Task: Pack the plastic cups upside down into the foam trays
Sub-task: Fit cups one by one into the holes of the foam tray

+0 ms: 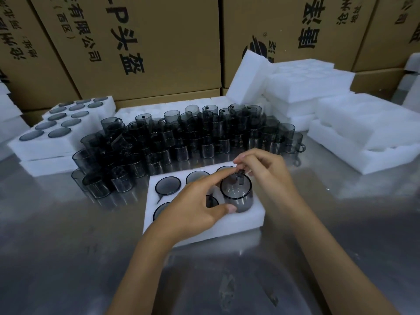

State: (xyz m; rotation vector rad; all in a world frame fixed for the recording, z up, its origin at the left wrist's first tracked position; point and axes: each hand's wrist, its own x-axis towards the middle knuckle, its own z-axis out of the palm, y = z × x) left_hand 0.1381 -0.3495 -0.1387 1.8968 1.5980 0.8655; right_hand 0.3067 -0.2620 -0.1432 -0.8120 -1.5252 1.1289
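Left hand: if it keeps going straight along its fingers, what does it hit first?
The left hand points up and right, and its fingers already grip the smoky cup over the foam tray. So the cup is first, with the right hand just behind it at the handle. Depth between them is unclear.

Dim, cool overhead light glares softly off the steel table (68, 258); wide-angle bending at edges, slight blur throughout.

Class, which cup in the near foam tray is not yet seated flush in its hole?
The cup at the tray's near right corner: it stands proud, gripped by both hands; the others sit flush.
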